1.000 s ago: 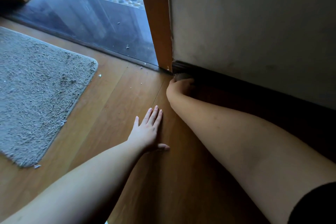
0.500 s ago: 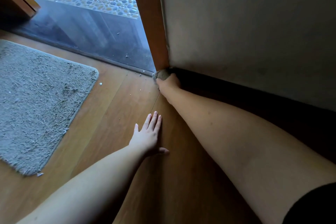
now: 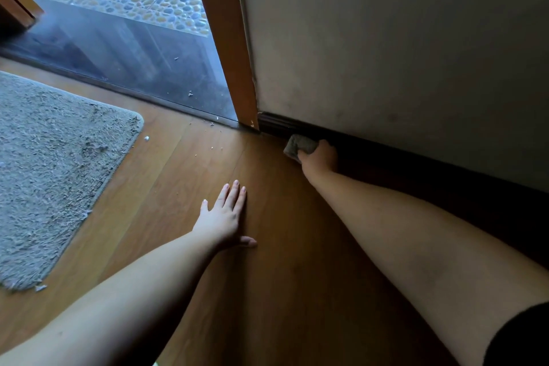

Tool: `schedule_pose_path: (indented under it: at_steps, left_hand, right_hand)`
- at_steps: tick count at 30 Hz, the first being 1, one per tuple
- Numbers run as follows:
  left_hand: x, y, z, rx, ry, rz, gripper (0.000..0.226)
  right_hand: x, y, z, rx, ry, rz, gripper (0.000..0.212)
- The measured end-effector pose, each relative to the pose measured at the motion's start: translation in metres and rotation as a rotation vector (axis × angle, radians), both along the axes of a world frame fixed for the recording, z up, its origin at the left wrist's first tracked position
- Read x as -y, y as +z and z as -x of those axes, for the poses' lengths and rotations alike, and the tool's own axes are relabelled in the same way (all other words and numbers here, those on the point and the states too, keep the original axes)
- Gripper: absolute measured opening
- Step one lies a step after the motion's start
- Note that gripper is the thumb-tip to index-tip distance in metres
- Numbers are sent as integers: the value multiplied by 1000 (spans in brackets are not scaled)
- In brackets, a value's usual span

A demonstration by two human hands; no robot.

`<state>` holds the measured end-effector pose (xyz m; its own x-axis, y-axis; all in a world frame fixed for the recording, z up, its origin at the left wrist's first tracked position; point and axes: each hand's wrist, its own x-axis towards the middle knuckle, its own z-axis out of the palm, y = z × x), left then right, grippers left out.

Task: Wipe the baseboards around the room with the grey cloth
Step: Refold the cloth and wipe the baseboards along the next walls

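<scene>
- The right hand (image 3: 319,156), right of frame centre, grips the small bunched grey cloth (image 3: 298,145) and presses it on the dark wooden baseboard (image 3: 386,154); its fingers are curled round the cloth, their tips hidden behind it
- Half a second ago the cloth sat tight in the corner against the orange-brown wooden door frame (image 3: 225,44); now it lies a little to the right along the board, apart from the frame
- That shift suggests the corner end has been reached and the stroke is heading back along the wall; the long stretch toward the right edge looks yet to be done
- The left hand (image 3: 224,215), just below centre, lies flat on the brown laminate floor (image 3: 166,187), fingers straight and slightly spread, holding nothing; it has kept its spot as a prop
- Count: two hands, one cloth, one baseboard run in view, one shaggy grey rug (image 3: 50,169) at the left, and several pale crumbs (image 3: 146,138) between rug and door frame
</scene>
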<state>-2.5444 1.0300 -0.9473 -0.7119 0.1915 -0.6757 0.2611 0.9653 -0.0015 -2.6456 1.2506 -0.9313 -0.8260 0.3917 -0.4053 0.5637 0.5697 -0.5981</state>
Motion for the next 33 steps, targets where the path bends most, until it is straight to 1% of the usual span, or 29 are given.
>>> schedule_pose_path:
  at_steps: [4, 8, 14, 18, 21, 26, 30, 33]
  left_hand:
    - [-6, 5, -4, -30, -15, 24, 127]
    - [-32, 6, -14, -64, -56, -43, 113]
    - [-116, 10, -8, -37, -387, -75, 103]
    - [-171, 11, -13, -20, -494, -83, 107]
    - [-205, 13, -24, -29, -577, -90, 108]
    - [-246, 20, -34, -23, -651, -100, 100]
    - [-262, 21, -41, -52, -757, -64, 98]
    - [-267, 16, -49, -89, -811, -49, 96]
  right_hand:
    - [-60, -2, -24, -4, 55, -128, 51]
    - [-106, 0, -51, 15, -29, -193, 48]
    - [-179, 8, -85, 70, -163, -213, 50]
    - [-228, 22, -113, 87, -220, -261, 48]
    - [-262, 25, -141, 63, -338, -239, 45]
    - [-307, 32, -188, 97, -578, -226, 56]
    - [-331, 36, -218, 110, -716, -236, 59]
    - [-349, 40, -228, 99, -791, -237, 57]
